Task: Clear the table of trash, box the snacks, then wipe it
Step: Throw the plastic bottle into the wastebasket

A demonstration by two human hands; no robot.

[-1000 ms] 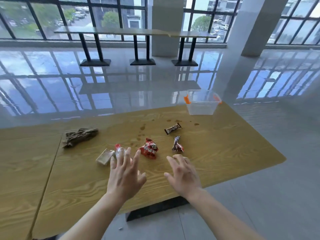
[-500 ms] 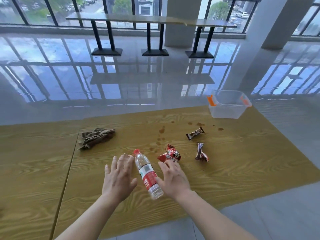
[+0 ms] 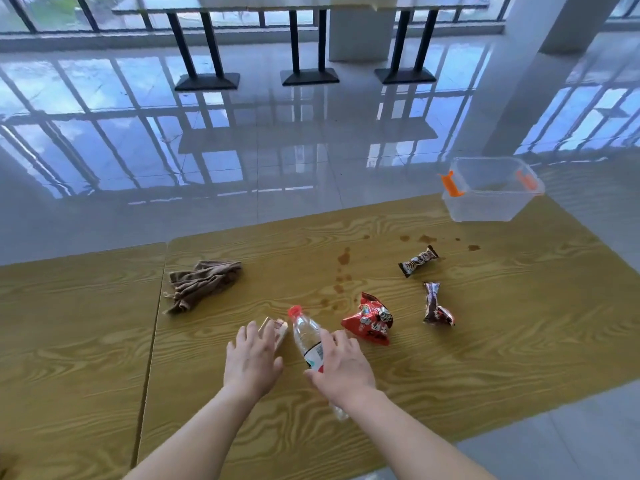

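The plastic bottle (image 3: 307, 336) with its red cap lies on the wooden table (image 3: 485, 323), and the rest is placed from it. The right hand (image 3: 343, 367) is laid over its lower half, fingers wrapped around the label. The left hand (image 3: 252, 362) is just left of the bottle, fingers spread over a small flattened carton (image 3: 277, 328); whether it touches the carton is hard to tell. Just right of the bottle sits a crumpled red wrapper (image 3: 370, 323). Further right lies a dark snack pack (image 3: 436, 306), and beyond that a brown snack bar (image 3: 418, 260). A brown cloth (image 3: 204, 282) lies up and left of the bottle. A clear box (image 3: 491, 202) stands at the table's far right corner, well apart. Brown stains (image 3: 343, 258) spot the wood beyond the bottle.
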